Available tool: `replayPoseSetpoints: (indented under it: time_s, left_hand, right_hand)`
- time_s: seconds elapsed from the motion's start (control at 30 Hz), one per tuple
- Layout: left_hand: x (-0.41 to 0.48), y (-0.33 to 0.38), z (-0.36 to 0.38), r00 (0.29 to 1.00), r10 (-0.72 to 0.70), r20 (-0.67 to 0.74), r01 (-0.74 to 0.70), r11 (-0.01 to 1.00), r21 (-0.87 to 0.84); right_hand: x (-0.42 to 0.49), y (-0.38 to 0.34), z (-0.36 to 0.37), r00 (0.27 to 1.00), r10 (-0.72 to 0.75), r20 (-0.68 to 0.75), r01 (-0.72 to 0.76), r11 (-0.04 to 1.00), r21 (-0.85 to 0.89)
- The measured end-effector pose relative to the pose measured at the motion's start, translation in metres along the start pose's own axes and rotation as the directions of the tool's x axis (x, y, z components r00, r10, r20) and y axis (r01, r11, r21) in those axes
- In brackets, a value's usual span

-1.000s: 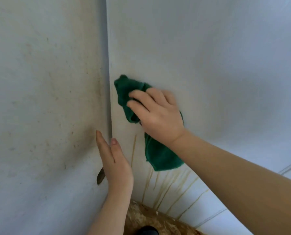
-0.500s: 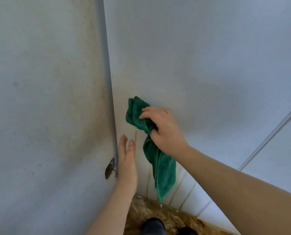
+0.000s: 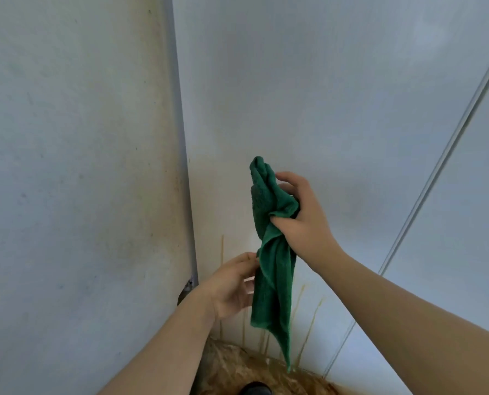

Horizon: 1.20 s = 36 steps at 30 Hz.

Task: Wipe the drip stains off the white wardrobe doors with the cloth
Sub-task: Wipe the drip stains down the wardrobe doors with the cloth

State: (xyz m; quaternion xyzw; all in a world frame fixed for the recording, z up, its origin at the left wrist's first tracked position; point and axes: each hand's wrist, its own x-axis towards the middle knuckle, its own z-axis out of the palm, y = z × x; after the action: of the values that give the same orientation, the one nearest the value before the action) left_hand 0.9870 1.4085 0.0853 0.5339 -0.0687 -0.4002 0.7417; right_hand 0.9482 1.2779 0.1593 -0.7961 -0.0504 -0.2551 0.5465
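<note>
White wardrobe door: drip stains unwiped at 6 o'clock; right hand clutches green cloth; left hand at cloth edge, grip unclear.

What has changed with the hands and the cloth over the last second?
The right hand has lifted the green cloth off the wardrobe door, so it now hangs loose instead of bunched against it. The left hand left the door edge and reached the cloth's hanging part; a grip is unclear. Unchanged: the right hand's hold, the drip stains low on the door.
</note>
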Motion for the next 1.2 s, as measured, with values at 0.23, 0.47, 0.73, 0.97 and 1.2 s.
replayPoseSetpoints:
  time_s: [0.23,0.47,0.73,0.97,1.2]
  left_hand:
    - [-0.001,0.016,0.002,0.942,-0.319,-0.104,0.323,0.946,0.023]
    - [-0.005,0.016,-0.022,0.967,-0.253,-0.029,0.248,0.961,-0.121]
    - [0.000,0.015,-0.038,0.995,-0.066,-0.069,0.058,0.992,-0.110]
    - [0.016,0.006,-0.036,0.898,0.251,-0.361,-0.206,0.966,0.158]
    - [0.022,-0.035,-0.034,0.839,0.273,-0.471,-0.303,0.953,0.012]
  right_hand:
    - [-0.030,0.052,-0.003,0.688,-0.587,0.427,0.669,0.285,-0.686]
    - [-0.046,0.061,0.011,0.547,-0.452,0.704,0.833,0.376,-0.406]
    - [-0.040,0.045,0.018,0.884,0.441,0.154,-0.436,0.897,-0.068]
    - [-0.036,0.063,0.038,0.842,0.539,-0.018,-0.527,0.829,0.187]
    - [-0.038,0.075,0.051,0.887,0.415,0.203,-0.418,0.908,-0.027]
